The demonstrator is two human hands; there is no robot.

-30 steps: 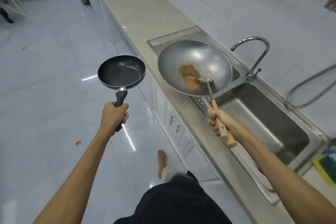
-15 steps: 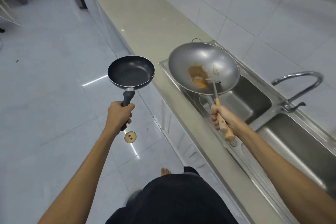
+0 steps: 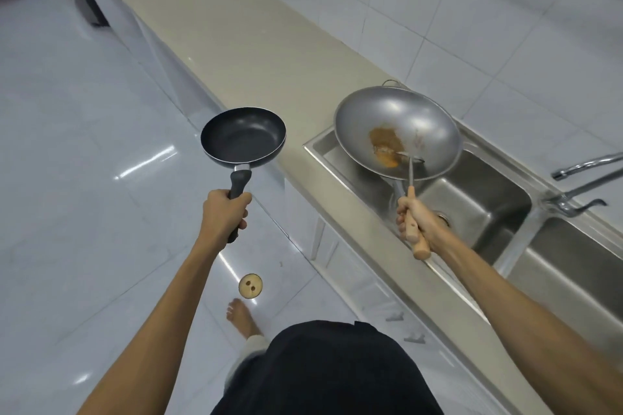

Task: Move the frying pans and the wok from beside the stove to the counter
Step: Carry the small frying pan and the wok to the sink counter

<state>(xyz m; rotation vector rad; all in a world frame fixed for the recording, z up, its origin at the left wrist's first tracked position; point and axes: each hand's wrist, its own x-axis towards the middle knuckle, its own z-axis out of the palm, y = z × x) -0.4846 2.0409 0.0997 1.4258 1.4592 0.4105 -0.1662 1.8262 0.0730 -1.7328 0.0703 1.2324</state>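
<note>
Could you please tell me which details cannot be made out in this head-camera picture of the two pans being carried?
- Grey metal wok: its own handle is mostly hidden behind the right hand and the wooden-handled spatula.
- Black non-stick frying pan: its handle end is covered by the left hand.
- Chrome tap: cut off by the right edge.
- Steel sink: its drain is partly hidden behind the right hand.
</note>
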